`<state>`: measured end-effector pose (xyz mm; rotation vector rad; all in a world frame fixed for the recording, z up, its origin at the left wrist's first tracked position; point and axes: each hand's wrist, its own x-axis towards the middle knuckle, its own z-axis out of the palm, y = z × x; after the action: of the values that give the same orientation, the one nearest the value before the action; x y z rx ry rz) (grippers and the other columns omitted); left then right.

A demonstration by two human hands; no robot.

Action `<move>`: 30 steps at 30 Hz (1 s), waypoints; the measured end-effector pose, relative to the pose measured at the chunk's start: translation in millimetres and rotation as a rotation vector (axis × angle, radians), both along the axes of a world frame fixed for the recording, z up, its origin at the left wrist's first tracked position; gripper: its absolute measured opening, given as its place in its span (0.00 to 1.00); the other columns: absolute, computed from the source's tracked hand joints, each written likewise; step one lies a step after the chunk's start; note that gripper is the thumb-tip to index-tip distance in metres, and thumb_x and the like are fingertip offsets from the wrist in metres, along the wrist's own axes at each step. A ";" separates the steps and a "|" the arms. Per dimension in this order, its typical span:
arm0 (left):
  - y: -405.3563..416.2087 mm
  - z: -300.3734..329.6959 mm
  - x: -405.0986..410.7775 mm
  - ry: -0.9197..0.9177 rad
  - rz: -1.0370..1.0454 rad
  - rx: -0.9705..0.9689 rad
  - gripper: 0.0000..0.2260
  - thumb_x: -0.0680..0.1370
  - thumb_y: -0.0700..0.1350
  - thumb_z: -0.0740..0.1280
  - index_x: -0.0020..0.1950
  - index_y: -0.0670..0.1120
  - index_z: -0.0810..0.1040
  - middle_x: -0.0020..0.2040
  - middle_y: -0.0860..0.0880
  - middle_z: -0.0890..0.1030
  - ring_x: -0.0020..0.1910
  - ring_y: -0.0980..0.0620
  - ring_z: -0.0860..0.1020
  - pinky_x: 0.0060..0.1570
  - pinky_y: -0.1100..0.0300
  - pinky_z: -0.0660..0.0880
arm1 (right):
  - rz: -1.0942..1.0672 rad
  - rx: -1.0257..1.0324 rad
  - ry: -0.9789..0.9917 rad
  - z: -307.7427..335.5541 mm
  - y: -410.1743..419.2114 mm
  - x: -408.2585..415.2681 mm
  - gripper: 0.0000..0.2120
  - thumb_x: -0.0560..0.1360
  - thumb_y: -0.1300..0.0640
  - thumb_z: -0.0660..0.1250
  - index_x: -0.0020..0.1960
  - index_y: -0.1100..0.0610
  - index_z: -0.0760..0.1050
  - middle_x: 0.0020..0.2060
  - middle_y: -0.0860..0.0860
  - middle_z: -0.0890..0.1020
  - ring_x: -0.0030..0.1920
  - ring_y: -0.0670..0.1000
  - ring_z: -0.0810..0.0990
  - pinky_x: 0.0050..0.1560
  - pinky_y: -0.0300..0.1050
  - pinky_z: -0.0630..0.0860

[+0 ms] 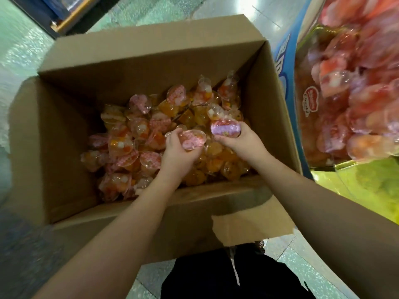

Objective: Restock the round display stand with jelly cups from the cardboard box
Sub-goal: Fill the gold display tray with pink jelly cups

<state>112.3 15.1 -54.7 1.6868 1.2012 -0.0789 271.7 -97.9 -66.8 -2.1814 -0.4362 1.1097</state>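
both hands in the cardboard box (71, 130), left hand (177, 150) and right hand (239, 138) each gripping a jelly cup (192, 139); light, slick, probably crushable, so hold by rim; display stand (349, 87) at right.

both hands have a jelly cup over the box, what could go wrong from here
The left hand holds its clear pink-lidded jelly cup loosely tilted; it might slip back into the brown cardboard box. The round display stand on the right already looks heaped, so cups added from the right hand could roll off.
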 end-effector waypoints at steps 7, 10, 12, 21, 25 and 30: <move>-88.7 90.1 15.4 -0.162 -0.197 0.055 0.34 0.75 0.48 0.74 0.74 0.58 0.57 0.72 0.53 0.63 0.69 0.52 0.68 0.66 0.57 0.72 | -0.127 0.141 -0.052 103.7 -129.3 -1.2 0.29 0.68 0.42 0.77 0.65 0.46 0.70 0.54 0.40 0.79 0.54 0.41 0.78 0.49 0.32 0.71; -149.6 113.1 33.9 -0.175 -0.271 0.128 0.36 0.74 0.50 0.75 0.74 0.58 0.57 0.71 0.54 0.65 0.68 0.53 0.69 0.60 0.65 0.70 | -0.206 0.174 -0.092 128.0 -203.0 1.1 0.26 0.67 0.46 0.79 0.60 0.43 0.70 0.51 0.38 0.80 0.52 0.37 0.79 0.47 0.26 0.70; -197.6 126.3 45.9 -0.180 -0.302 0.118 0.36 0.74 0.50 0.75 0.73 0.59 0.56 0.71 0.55 0.65 0.68 0.54 0.69 0.58 0.66 0.68 | -0.251 0.176 -0.136 138.7 -258.4 0.9 0.28 0.66 0.46 0.79 0.62 0.45 0.71 0.52 0.40 0.81 0.52 0.39 0.80 0.50 0.30 0.71; -430.2 153.9 77.0 -0.383 -0.555 0.074 0.30 0.74 0.41 0.74 0.66 0.59 0.60 0.67 0.50 0.66 0.63 0.53 0.72 0.49 0.81 0.66 | -0.428 0.164 -0.169 170.8 -530.5 -9.0 0.26 0.69 0.48 0.78 0.61 0.39 0.69 0.51 0.35 0.79 0.45 0.32 0.78 0.46 0.27 0.72; -511.2 153.5 92.1 -0.401 -0.679 0.095 0.30 0.73 0.38 0.74 0.65 0.56 0.60 0.62 0.52 0.63 0.64 0.53 0.67 0.55 0.79 0.63 | -0.526 0.126 -0.176 168.5 -619.8 -15.5 0.28 0.69 0.44 0.77 0.65 0.41 0.69 0.54 0.38 0.79 0.51 0.40 0.78 0.43 0.26 0.67; -580.3 139.9 115.5 -0.328 -0.769 0.165 0.31 0.74 0.41 0.73 0.73 0.48 0.63 0.64 0.52 0.61 0.70 0.51 0.63 0.68 0.62 0.61 | -0.646 0.138 -0.180 164.9 -687.7 -13.6 0.26 0.69 0.43 0.76 0.61 0.41 0.67 0.50 0.34 0.75 0.53 0.43 0.75 0.49 0.37 0.69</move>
<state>227.8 -565.2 85.2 2.1270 0.2799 -0.1680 258.1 -785.6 98.2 -2.0767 0.1218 0.5170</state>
